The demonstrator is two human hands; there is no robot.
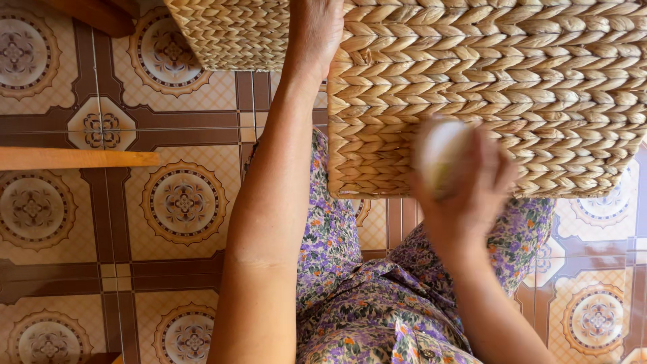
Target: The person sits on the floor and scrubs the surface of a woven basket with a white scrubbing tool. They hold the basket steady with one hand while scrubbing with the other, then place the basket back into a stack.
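Head view, looking down. The right hand (pixel 472 189), fingers curled and blurred, grips a pale round object (pixel 439 152) against the side of a large woven basket (pixel 512 81). The left hand (pixel 313 30) reaches between that basket and a second woven basket (pixel 232 30); its fingers are hidden, so its grip cannot be told. Patterned floor tiles (pixel 182 202) lie below.

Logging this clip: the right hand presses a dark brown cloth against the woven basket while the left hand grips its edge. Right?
Not quite. In the head view, the cloth in the right hand is pale, whitish, not dark brown. It is against the woven basket, and the left hand grips its edge.
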